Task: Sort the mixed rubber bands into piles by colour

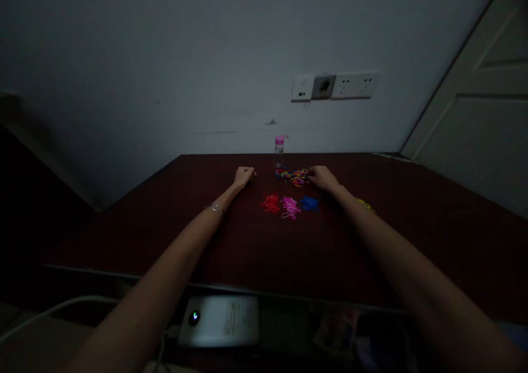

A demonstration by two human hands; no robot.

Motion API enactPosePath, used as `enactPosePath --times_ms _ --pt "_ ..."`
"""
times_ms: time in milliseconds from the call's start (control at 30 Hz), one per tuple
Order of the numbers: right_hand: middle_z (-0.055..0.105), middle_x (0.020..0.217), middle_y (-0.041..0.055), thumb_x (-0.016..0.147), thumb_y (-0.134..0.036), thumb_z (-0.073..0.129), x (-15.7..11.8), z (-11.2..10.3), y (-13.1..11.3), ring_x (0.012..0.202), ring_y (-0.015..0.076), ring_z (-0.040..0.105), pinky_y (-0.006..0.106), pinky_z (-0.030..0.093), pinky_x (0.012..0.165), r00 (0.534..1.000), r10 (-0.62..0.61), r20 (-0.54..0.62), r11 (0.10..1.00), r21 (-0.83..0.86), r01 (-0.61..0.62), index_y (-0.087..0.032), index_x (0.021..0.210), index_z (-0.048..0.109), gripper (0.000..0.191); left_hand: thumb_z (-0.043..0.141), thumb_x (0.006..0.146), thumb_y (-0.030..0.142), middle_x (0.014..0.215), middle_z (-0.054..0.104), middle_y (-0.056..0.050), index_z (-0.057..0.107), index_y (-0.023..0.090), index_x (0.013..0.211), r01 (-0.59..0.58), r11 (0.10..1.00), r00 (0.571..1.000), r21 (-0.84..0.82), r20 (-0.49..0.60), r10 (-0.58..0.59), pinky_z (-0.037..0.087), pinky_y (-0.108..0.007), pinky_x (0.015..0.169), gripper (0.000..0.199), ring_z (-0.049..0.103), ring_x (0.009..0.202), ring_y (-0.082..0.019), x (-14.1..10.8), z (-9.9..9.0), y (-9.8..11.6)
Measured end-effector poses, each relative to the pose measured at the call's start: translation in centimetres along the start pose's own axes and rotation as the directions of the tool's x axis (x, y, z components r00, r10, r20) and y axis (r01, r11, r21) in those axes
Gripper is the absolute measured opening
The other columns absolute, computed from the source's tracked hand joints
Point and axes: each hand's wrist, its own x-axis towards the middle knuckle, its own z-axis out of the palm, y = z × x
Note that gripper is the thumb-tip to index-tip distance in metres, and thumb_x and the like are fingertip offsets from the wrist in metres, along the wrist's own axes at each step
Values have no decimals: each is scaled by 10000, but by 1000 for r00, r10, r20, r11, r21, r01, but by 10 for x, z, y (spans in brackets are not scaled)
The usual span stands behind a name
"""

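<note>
The dark red table (264, 257) was my first worry, since on my feed it lay in dim light that could easily have made me mistake one colour for another; the clear bottle with a pink lid (279, 156) stood upright just behind the mixed pile of small coloured bands (297, 177), so a push too far from the right hand (324, 178) could, I judged, have tipped it; that pile was loose, and a careless rake could have spread it towards the sorted heaps nearer me; of those, the pink heap (290, 207) lay between the red heap (271, 203) and the blue heap (309, 203), near enough for a dragged wrist to blend them; the yellow heap (364, 203), partly hidden by the right forearm, risked being swept along; single bands could have snagged and come up in twos. Both arms reached forward, well apart; the right hand was bent down at the mixed pile's right edge, its fingertips too dark for me to tell whether they gripped a band; the left hand (245, 175) rested left of the pile, curled into a loose fist with nothing showing in it; a thin bracelet (215, 209) circled the left wrist.
</note>
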Motion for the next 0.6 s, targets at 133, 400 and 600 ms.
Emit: enactPosePath --times_ms 133,400,600 --pt "686 945 58 750 -286 562 1 0 6 838 186 615 253 457 727 998 49 -44 993 108 -44 -225 948 691 244 411 711 348 418 453 17 638 118 611 6 1000 1000 15 -9 -6 315 -205 488 339 417 446 -91 2 1 -2" --pt "705 868 67 719 -313 603 7 1 23 785 177 630 252 472 724 993 44 -112 950 311 -7 -169 907 702 257 408 713 341 418 445 19 622 120 598 -10 1000 1000 14 0 10 318 -199 486 329 415 446 -89 -1 -1 0" --pt "708 830 74 700 -260 628 3 -2 26 760 174 636 251 481 708 985 106 -133 916 398 -45 -138 889 703 237 422 703 319 413 435 22 610 119 577 1 1000 1000 -10 -2 -1 301 -208 472 302 407 436 -90 -7 -3 8"
